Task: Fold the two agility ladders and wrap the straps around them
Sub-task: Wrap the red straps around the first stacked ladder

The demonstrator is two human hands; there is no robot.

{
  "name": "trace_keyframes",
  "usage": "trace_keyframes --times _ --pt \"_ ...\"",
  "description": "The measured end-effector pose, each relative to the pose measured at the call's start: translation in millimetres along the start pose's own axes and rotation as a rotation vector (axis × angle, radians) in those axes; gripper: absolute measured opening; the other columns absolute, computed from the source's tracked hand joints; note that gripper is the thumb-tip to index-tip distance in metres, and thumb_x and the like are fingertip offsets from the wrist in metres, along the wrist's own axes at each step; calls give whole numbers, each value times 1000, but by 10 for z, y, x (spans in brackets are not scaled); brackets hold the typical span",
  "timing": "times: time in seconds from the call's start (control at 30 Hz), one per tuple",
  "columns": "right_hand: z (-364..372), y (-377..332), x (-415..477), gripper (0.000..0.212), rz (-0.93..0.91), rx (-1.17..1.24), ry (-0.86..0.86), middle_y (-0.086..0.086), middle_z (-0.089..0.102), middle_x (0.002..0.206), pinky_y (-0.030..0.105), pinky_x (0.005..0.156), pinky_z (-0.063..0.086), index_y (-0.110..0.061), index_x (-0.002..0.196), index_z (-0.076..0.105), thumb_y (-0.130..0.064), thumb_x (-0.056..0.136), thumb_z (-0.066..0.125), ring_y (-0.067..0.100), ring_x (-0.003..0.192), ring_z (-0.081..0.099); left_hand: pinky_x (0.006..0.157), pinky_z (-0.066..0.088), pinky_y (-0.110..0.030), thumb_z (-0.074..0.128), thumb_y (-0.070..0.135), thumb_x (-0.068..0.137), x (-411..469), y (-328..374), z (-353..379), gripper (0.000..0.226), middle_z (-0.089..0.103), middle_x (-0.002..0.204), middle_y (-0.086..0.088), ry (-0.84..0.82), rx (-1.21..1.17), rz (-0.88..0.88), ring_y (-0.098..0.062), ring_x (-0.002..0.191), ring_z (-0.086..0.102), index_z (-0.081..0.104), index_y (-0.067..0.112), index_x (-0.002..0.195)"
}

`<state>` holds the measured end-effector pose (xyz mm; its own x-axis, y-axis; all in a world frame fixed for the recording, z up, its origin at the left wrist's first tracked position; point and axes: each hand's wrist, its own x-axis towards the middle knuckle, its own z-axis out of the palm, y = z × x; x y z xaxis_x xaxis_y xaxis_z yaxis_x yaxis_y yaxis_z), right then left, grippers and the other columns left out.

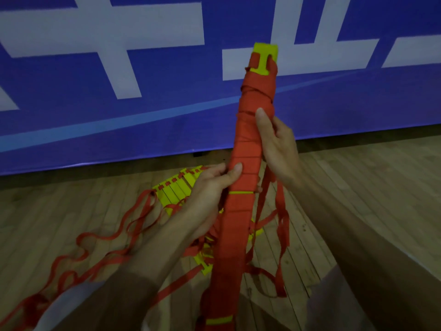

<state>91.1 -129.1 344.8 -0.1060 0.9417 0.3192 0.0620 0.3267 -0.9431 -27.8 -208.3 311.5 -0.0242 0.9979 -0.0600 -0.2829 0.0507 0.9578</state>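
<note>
loose strap (100, 237) trails on the wood floor (358, 187), well left of the upright wrapped ladder (243, 168). second ladder (177, 187), yellow rungs fanned, lies just left of it, behind my left hand (210, 187), which pinches its left edge, thumb on front. my right hand (279, 149) grips its right edge higher up, thumb along it. strap loops (281, 225) hang just right.

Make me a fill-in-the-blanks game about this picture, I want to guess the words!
1. The left hand and right hand hold a bundle wrapped in ___ strap.
2. The bundle's bare top end is ___.
3. The other ladder lies on the wooden ___.
4. The banner behind is ___ with white marks.
Missing words: red, yellow, floor, blue.
</note>
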Motion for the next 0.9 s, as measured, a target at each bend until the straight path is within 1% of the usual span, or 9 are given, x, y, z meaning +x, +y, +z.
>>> trace_keyframes --times 0.2,0.3,0.43,0.53,0.6,0.67,0.73,0.8,0.9 --pt "50 -123 -46 22 247 246 -217 13 75 100 17 38 38 -14 96 57 -35 93 60 6 44 56 59 49 -32 45 34 86 -20 -13 -25 39 64 70 -19 -145 -129 -143 -27 58 59 72 5 85" --pt "38 -106 -52 23 291 254 -179 7 75 92 22 47 48 -12 99 61 -32 89 68 9 55 61 58 49 -31 39 35 94 6 -13 23 40 64 70 -15 -130 -119 -234 -26 54 59 63 3 96" --pt "38 -23 -26 29 298 246 5 3 67 79 20 54 51 -9 101 65 -29 83 76 6 61 63 60 53 -34 38 51 98 121 -159 114 50 65 73 -11 42 181 -154 -24 56 61 59 7 107" --pt "40 66 13 41 322 248 129 2 65 81 28 67 55 -8 108 63 -31 79 80 10 70 63 79 55 -41 46 70 86 150 -267 110 50 67 100 -3 69 597 -81 -18 85 66 58 25 105" --pt "39 132 29 52 352 249 207 0 62 84 34 72 53 -9 113 60 -38 76 82 13 75 62 72 46 -23 49 67 85 132 -349 97 48 60 102 0 34 855 -53 -11 87 60 51 23 106" --pt "33 161 35 54 403 216 223 -3 58 80 28 62 47 -11 111 59 -47 76 79 12 70 59 54 36 -15 49 56 91 98 -390 124 41 56 86 4 44 930 -17 -6 71 54 46 18 107" --pt "13 164 56 42 441 188 193 -9 50 63 16 44 37 -14 94 58 -52 81 72 2 49 49 49 37 -21 45 49 96 93 -433 139 33 55 76 4 78 924 24 -11 64 55 43 17 106" --pt "-11 132 73 39 396 131 173 -12 47 56 13 39 32 -18 84 56 -56 87 64 -3 38 44 60 43 -34 44 48 97 98 -429 132 32 58 76 -1 112 842 32 -19 67 58 46 16 103" --pt "-12 106 51 45 203 -126 146 -17 56 78 12 61 41 -19 110 55 -60 92 51 -7 66 55 76 55 -47 51 47 96 70 -370 110 25 68 89 -7 111 432 -38 -25 76 66 58 25 104"
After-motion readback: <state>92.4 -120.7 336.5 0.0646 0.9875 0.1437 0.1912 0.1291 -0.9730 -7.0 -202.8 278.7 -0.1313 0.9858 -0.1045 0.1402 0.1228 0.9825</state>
